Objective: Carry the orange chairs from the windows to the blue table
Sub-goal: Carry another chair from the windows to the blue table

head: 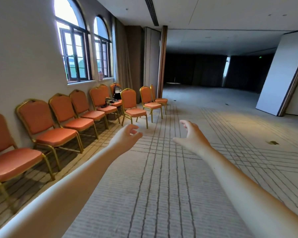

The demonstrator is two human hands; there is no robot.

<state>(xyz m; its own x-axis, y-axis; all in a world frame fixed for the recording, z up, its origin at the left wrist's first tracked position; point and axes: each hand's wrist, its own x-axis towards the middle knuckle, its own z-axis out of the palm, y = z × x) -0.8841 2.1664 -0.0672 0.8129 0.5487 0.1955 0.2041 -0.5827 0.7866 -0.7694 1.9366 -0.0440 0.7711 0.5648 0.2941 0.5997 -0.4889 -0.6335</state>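
- Reaching forward, you hold both arms out over the carpet (162,186), and neither hand touches anything.
- Left hand (127,135): fingers loosely curled, thumb and forefinger tips close together but apart. It holds nothing.
- Right hand (192,136): palm turned inward, thumb stretched toward the left hand, fingers spread and slightly bent. It holds nothing.
- Chairs (36,117): orange pads on gold frames, lined up side by side along the wall (15,57) on your left, under the windows (74,54), backs to the wall.
- Three more stand out from the row, on the carpet beyond your hands. The front chair (133,107) is closest to your left hand yet well apart from it. The two others (150,100) stand behind it, near the curtain (122,57).
- Bag (117,93): dark, upright on a far chair in the row.
- Clutter (108,101): dark straps or cloth on the seat next to the bag; you cannot tell what kind.
- Panel (280,74): white, at far right.
- Far end of the room is dark.
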